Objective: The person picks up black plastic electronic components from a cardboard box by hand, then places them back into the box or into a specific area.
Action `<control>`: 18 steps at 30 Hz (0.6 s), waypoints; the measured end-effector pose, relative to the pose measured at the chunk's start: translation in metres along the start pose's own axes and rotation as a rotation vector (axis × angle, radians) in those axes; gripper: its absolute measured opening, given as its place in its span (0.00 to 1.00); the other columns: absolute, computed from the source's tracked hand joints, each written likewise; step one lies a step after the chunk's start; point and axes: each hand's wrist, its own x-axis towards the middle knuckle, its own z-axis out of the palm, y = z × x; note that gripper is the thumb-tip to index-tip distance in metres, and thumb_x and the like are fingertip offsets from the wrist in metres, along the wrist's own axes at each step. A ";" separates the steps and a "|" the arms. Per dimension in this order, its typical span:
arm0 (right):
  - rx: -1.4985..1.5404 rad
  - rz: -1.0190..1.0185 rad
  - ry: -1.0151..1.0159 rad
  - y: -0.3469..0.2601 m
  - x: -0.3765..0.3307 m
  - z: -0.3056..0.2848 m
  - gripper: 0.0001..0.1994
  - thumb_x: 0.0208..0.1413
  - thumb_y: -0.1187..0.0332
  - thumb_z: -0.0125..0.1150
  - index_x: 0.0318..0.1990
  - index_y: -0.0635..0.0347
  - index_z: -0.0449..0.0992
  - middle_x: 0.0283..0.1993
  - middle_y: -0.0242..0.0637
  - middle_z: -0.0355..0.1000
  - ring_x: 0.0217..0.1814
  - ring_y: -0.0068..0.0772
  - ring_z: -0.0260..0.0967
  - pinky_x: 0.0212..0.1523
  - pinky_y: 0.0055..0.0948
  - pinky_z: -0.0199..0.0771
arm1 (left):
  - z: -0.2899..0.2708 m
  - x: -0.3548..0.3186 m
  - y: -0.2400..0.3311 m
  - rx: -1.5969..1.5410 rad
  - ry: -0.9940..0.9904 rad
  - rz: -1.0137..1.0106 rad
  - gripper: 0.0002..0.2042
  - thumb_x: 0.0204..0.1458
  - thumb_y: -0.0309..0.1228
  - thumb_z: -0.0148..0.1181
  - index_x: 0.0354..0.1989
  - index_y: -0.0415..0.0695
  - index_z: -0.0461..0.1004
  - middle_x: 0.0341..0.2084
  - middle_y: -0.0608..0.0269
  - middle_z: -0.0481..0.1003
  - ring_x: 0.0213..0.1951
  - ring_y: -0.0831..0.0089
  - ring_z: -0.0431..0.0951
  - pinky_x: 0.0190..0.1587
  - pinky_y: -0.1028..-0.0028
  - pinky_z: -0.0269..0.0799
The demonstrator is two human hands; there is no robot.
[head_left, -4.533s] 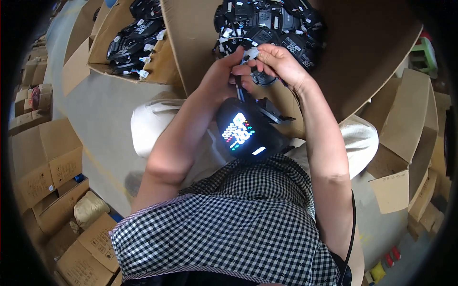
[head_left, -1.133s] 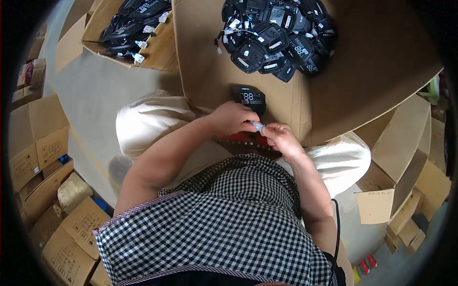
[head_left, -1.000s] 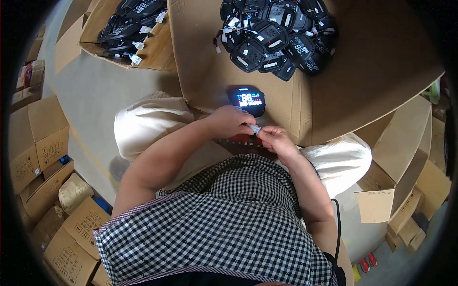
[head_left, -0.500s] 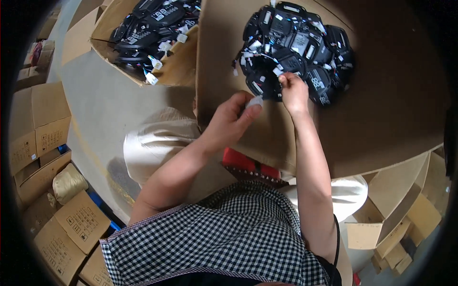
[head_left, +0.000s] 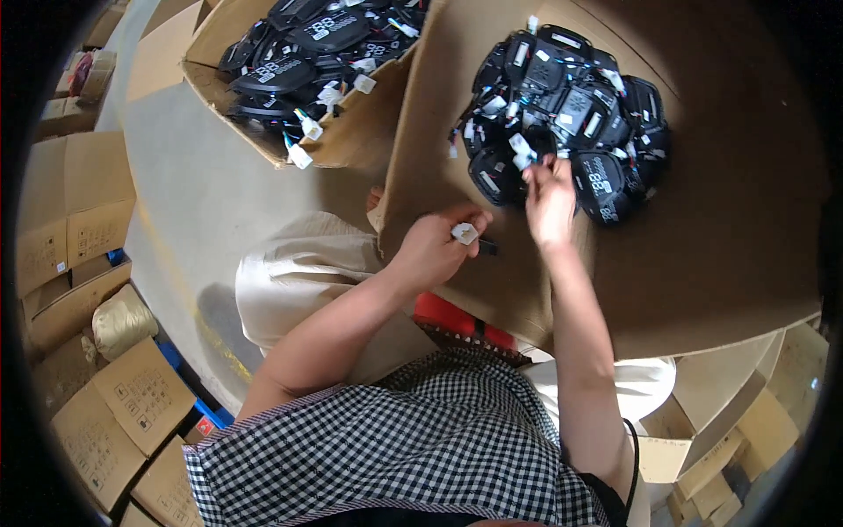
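Observation:
My left hand point(head_left: 432, 250) is closed round a white plug connector point(head_left: 464, 234), whose open end faces up. A small dark piece point(head_left: 488, 249) shows just beyond its fingers; I cannot tell whether it is joined to the connector. My right hand point(head_left: 551, 206) is at the near edge of a pile of black display units point(head_left: 572, 110) with wires and white plugs. Its fingers are pinched together beside white connectors point(head_left: 521, 151), and what they hold is hidden. The pile lies on brown cardboard inside a large box point(head_left: 702, 255).
A second carton point(head_left: 211, 83) at the upper left holds more black display units, with plugs hanging over its edge. Stacked cartons point(head_left: 97, 422) and a yellowish bundle point(head_left: 123, 321) stand on the left. Open cartons point(head_left: 716, 413) are at the lower right. A red object point(head_left: 439, 307) sits by my lap.
My left hand has turned, so the white connector's open end now shows. My right hand stays at the pile's near edge, its fingers beside white connectors. The whole view has shifted slightly.

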 end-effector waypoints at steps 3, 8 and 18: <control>0.014 -0.043 -0.070 -0.011 -0.064 -0.007 0.03 0.50 0.76 0.56 0.29 0.61 0.76 0.43 0.49 0.67 0.37 0.50 0.72 0.35 0.40 0.74 | 0.014 0.005 -0.017 0.248 0.079 0.248 0.16 0.55 0.34 0.55 0.50 0.42 0.70 0.36 0.60 0.75 0.38 0.69 0.76 0.43 0.72 0.70; 0.065 -0.059 -0.214 -0.019 -0.145 -0.012 0.05 0.47 0.78 0.54 0.29 0.58 0.76 0.41 0.46 0.67 0.32 0.49 0.71 0.31 0.42 0.74 | 0.024 -0.005 -0.018 0.705 -0.134 0.609 0.21 0.51 0.39 0.58 0.53 0.46 0.68 0.45 0.53 0.72 0.41 0.53 0.76 0.41 0.62 0.73; -0.142 -0.138 -0.050 -0.022 -0.103 -0.113 0.06 0.43 0.80 0.58 0.30 0.62 0.72 0.33 0.43 0.65 0.34 0.46 0.68 0.33 0.40 0.70 | 0.025 -0.019 -0.001 0.793 0.134 0.589 0.14 0.51 0.33 0.56 0.44 0.41 0.73 0.32 0.52 0.76 0.33 0.50 0.76 0.36 0.59 0.72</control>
